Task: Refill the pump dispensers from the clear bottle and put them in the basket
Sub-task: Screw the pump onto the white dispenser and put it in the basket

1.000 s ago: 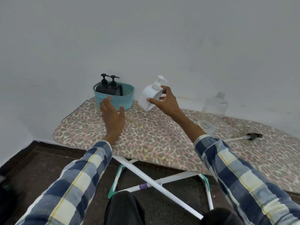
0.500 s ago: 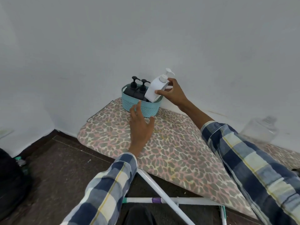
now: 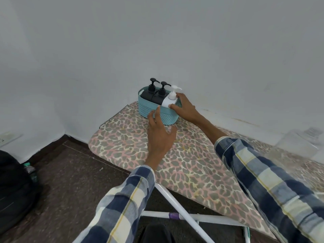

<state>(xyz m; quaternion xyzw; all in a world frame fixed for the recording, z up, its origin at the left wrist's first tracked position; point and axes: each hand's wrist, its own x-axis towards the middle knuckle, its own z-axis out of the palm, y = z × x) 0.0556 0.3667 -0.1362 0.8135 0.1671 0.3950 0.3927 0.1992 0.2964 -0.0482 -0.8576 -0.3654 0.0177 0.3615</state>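
Hands [image 3: 184, 107] at basket [image 3: 158, 114], bottle [image 3: 301, 145] aside

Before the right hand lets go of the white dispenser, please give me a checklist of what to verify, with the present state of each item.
1. White dispenser inside the basket: ok, it stands at the right end.
2. Dispenser upright: ok, pump points up.
3. Right hand grips it: ok, fingers on its body.
4. Left hand steadies the basket: ok, fingertips at the front wall.
5. Two black dispensers upright in the basket: ok.
6. Dispenser rests on the basket floor: cannot tell, the wall hides its base.
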